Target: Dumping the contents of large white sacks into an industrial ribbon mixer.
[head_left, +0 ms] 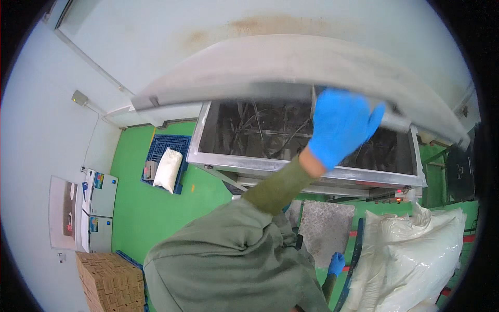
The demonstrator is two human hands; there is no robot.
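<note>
My left hand (340, 127), in a blue glove, is raised at the front edge of a long pale lid (291, 57). Its fingers are closed around that edge, and the fingertips are hidden behind it. Both hand and lid are smeared by motion. The lid stands tilted up above a wide metal machine trough (301, 171), whose dark inside shows rods or blades. My right hand (337, 263), also gloved in blue, hangs low at my right side, away from the machine. It seems to hold nothing, its fingers loosely bent.
White plastic sacks (416, 249) lie piled at the right on a dark blue pallet. A grey metal step plate (326, 229) is in front of the machine. Leftward are a blue pallet (158, 148) with a white sack (169, 169), stacked cartons (112, 281) and white cabinets (102, 195).
</note>
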